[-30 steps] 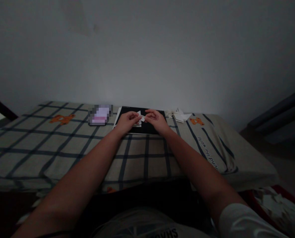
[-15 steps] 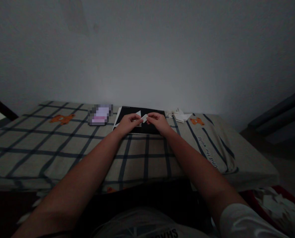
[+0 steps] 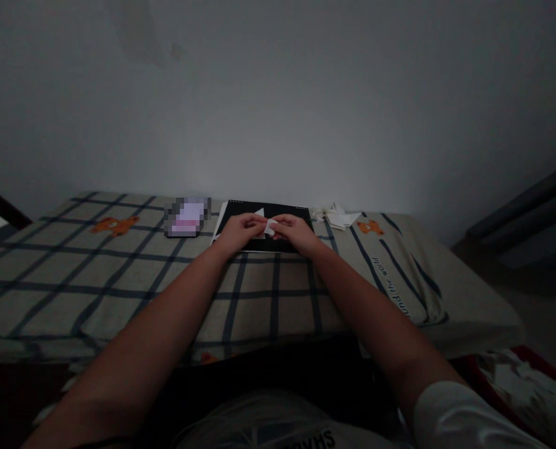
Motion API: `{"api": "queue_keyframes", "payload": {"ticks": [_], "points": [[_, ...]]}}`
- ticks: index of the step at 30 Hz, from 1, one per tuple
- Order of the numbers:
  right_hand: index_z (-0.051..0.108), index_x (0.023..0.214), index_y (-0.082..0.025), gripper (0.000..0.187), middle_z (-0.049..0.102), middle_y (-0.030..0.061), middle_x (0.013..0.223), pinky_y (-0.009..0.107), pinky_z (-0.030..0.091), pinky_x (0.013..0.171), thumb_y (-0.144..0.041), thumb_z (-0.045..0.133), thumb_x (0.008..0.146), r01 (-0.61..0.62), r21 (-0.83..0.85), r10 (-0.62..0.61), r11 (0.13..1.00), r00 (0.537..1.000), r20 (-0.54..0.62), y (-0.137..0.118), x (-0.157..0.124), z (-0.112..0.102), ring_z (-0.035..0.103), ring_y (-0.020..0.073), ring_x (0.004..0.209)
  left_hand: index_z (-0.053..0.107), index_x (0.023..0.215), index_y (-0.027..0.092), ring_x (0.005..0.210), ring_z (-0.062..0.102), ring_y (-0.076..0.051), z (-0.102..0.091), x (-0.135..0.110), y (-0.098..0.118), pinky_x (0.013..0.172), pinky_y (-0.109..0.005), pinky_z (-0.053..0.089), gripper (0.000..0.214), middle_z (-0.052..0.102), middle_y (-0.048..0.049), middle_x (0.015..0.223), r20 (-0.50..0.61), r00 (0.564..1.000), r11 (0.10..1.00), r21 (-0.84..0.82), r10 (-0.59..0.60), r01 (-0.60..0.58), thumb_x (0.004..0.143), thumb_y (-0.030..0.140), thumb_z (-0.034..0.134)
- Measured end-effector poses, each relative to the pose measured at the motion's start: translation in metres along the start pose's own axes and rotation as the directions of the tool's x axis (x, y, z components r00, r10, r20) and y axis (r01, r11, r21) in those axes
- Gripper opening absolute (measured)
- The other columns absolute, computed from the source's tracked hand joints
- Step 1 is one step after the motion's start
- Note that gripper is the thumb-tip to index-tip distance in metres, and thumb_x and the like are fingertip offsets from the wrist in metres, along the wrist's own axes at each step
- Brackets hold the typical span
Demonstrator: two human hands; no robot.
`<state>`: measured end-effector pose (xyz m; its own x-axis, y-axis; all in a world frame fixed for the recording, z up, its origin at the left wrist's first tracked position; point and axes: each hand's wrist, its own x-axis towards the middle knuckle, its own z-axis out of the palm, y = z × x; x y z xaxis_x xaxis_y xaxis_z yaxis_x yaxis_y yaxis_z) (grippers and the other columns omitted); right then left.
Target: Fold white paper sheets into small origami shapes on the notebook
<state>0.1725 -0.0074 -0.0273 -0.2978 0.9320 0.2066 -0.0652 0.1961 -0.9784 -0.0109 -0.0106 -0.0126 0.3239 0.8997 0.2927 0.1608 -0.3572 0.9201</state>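
A small folded piece of white paper [image 3: 270, 227] is pinched between my two hands. My left hand [image 3: 241, 232] closes its fingers on the paper's left side, and my right hand [image 3: 294, 232] grips the right side. Both hands are over a black pad or book [image 3: 282, 247] with a row of small holes along its far edge. Partly hidden behind my left fingers, a white paper triangle [image 3: 260, 212] lies on the black cover. The paper's exact folds are too small to make out.
A checked cloth [image 3: 184, 305] covers the table against a grey wall [image 3: 278, 112]. Left of the pad lies a blurred-out phone-like object [image 3: 187, 218]. Folded white papers [image 3: 342, 217] lie to the right. A red container [image 3: 530, 354] with paper scraps stands at lower right.
The small paper has turned in my fingers and now shows a broader, more upright face. My right hand has shifted slightly left, closer to my left hand.
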Motion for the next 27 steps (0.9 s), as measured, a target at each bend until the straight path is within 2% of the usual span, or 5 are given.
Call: {"api": "queue_keyframes", "payload": {"ticks": [4,11,20,24,27], "points": [[0.064,0.086,-0.015,0.031,0.065,0.0029,0.079,0.024,0.050,0.064,-0.036,0.073,0.066,-0.047,0.011,0.047,0.999,0.999,-0.012,0.002,0.001,-0.001,0.060,0.0099,0.066,0.065,0.090,0.012,0.066,0.059,-0.012,0.002,-0.001,0.002,0.066,-0.025,0.048,0.033,0.066,-0.0038,0.075,-0.029,0.999,1.000,-0.008,-0.027,0.027,0.069,0.037,0.068],[0.067,0.085,-0.014,0.028,0.067,0.0037,0.076,0.024,0.050,0.064,-0.035,0.072,0.067,-0.019,-0.029,0.020,0.999,0.999,0.032,0.005,0.002,-0.004,0.061,0.0104,0.065,0.069,0.088,0.012,0.064,0.059,-0.014,0.000,-0.001,0.000,0.063,-0.026,0.047,0.034,0.067,-0.0050,0.074,-0.032,0.999,0.999,0.046,0.002,-0.001,0.069,0.040,0.066],[0.066,0.081,-0.015,0.022,0.065,0.0021,0.069,0.025,0.049,0.064,-0.033,0.069,0.069,0.007,-0.126,-0.001,0.992,0.999,0.048,0.002,0.002,-0.005,0.059,0.0104,0.061,0.072,0.082,0.014,0.066,0.059,-0.015,-0.001,-0.002,-0.001,0.063,-0.026,0.045,0.028,0.069,-0.0052,0.075,-0.097,0.994,0.985,0.166,0.054,-0.037,0.071,0.038,0.065],[0.065,0.080,-0.015,0.021,0.065,0.0019,0.068,0.025,0.048,0.062,-0.033,0.069,0.069,0.041,-0.152,-0.031,0.988,0.997,0.065,0.002,0.004,-0.005,0.059,0.0107,0.060,0.072,0.080,0.014,0.060,0.057,-0.013,-0.002,0.001,-0.007,0.059,-0.025,0.044,0.026,0.066,-0.0034,0.066,-0.111,0.994,0.994,0.109,0.012,0.000,0.070,0.037,0.064],[0.066,0.081,-0.014,0.022,0.064,0.0021,0.067,0.025,0.047,0.061,-0.033,0.068,0.070,0.052,-0.182,-0.043,0.982,0.998,0.052,0.005,0.005,-0.006,0.059,0.0110,0.059,0.071,0.081,0.013,0.058,0.056,-0.012,-0.003,0.002,-0.009,0.058,-0.025,0.044,0.029,0.066,-0.0034,0.067,-0.070,0.998,0.998,0.055,0.001,0.003,0.070,0.039,0.065]]}}
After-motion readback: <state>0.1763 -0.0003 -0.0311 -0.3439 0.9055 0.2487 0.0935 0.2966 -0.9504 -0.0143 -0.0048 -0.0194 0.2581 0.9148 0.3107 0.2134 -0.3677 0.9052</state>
